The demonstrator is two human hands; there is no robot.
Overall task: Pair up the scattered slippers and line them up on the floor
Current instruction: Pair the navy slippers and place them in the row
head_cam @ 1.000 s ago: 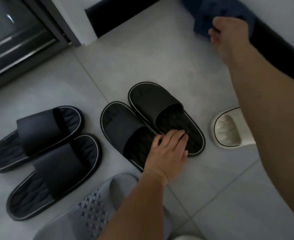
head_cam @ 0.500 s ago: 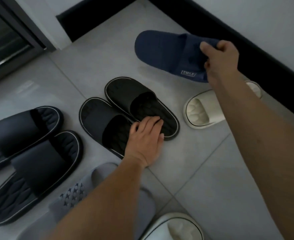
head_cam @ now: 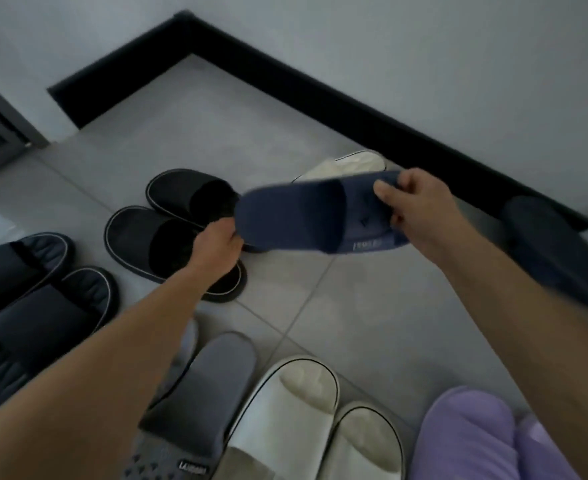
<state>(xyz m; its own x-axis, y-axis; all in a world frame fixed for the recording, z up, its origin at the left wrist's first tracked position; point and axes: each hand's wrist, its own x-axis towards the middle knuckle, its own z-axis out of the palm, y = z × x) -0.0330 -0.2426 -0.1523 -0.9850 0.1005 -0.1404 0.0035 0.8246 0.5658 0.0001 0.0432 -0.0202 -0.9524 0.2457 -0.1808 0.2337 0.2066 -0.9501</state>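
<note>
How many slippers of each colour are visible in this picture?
Black slippers: 4
Navy slippers: 2, one in the right hand
White slippers: 3
Grey slipper: 1 (the left arm may hide another)
Purple slippers: 2
Total: 12

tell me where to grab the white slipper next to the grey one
Probably take the white slipper beside the grey slipper by its strap. It lies sole down with the open heel end toward the wall, so come from above on that side, fingers under the strap, thumb on top.
</note>
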